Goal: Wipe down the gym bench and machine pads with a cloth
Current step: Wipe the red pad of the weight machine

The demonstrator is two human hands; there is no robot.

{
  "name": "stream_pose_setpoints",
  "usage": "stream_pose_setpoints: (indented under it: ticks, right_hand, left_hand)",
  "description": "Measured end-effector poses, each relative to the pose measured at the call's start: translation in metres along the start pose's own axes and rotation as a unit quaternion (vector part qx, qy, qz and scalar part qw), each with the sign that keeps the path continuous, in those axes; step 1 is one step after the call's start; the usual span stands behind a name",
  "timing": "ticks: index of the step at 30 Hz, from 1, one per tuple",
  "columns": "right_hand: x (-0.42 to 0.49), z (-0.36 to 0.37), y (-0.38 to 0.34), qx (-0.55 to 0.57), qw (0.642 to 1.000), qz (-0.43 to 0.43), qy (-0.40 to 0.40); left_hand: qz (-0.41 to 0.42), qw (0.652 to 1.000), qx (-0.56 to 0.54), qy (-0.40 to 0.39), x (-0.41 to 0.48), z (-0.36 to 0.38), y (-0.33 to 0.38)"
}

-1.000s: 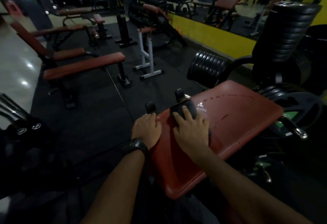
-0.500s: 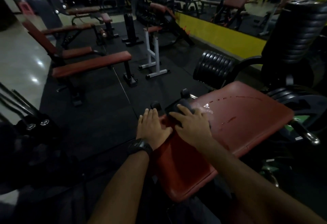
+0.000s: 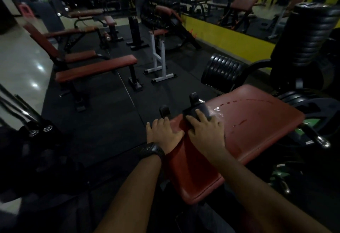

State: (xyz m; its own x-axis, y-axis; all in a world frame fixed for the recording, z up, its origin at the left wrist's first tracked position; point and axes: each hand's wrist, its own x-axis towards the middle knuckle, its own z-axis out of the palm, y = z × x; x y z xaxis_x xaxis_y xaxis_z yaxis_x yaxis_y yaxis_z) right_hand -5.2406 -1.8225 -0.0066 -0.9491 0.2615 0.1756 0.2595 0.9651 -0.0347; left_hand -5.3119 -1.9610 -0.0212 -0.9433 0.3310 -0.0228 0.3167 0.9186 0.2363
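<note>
Where the red pad [image 3: 257, 131] fills the lower right of the frame, the right hand [image 3: 206, 131] lies flat on its upper left corner. Its fingers are spread and straight, pressing down on a dark cloth [image 3: 201, 110]. Most of the cloth sits under the fingers and palm, and a dark strip of it shows just beyond the fingertips, toward the pad's upper edge. The left hand [image 3: 163, 133] rests just to the left of the right one, fingers straight and close together over the pad's left edge, holding nothing. Its thumb reaches toward the right hand (whether the two touch is hard to tell in the dim light). A black watch [image 3: 152, 150] sits on the left wrist. Wet streaks [image 3: 241, 122] shine on the pad to the right of the cloth. Black weight plates [image 3: 220, 70] stand above the pad, and a flat bench [image 3: 95, 69] with a red top stands at centre left on the dark floor mat [image 3: 103, 122].
</note>
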Motion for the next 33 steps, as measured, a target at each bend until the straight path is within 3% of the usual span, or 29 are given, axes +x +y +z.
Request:
stream_pose_setpoints:
  ticks: [2,4,9,11,16,18,22,25,27,30,33]
  right_hand:
    - [-0.004,0.001,-0.005,0.009,0.996,-0.088,-0.006]
    - [0.007,-0.004,0.001,-0.003,0.994,-0.108,-0.025]
    - [-0.002,-0.014,0.024,0.001,0.994,0.098,-0.043]
    - [-0.028,-0.016,0.011,-0.002,0.991,0.134,-0.027]
    - [-0.065,-0.005,-0.016,-0.021,1.0,0.009,0.017]
    - [-0.051,-0.007,0.001,-0.023,1.0,-0.001,0.008]
    - [-0.046,-0.019,0.028,-0.005,0.99,0.138,-0.016]
    - [-0.069,-0.015,0.004,-0.015,0.976,0.217,0.001]
    - [-0.084,-0.01,-0.018,-0.007,0.979,0.201,0.02]
    - [-0.082,-0.004,-0.023,-0.004,0.996,0.079,0.039]
    - [-0.053,-0.017,0.011,-0.015,0.998,0.054,-0.025]
  left_hand:
    - [0.008,1.0,-0.007,0.006,0.001,0.001,-0.002]
    - [0.015,1.0,-0.013,0.005,0.001,0.002,-0.003]
    - [0.047,0.999,0.008,-0.011,-0.003,0.0,-0.004]
    - [0.064,0.998,0.018,-0.006,-0.004,0.0,-0.004]
    - [0.103,0.994,0.046,0.01,-0.002,0.003,-0.006]
    - [0.111,0.993,0.039,0.005,-0.002,0.003,-0.006]
    - [0.124,0.992,0.028,-0.011,-0.004,0.001,-0.007]
    - [0.145,0.989,0.024,-0.001,-0.003,0.004,-0.007]
    - [0.155,0.988,0.027,0.003,-0.001,0.005,-0.008]
    - [0.161,0.986,0.041,-0.003,0.001,0.005,-0.007]
    - [0.155,0.987,0.039,-0.022,0.001,0.002,-0.005]
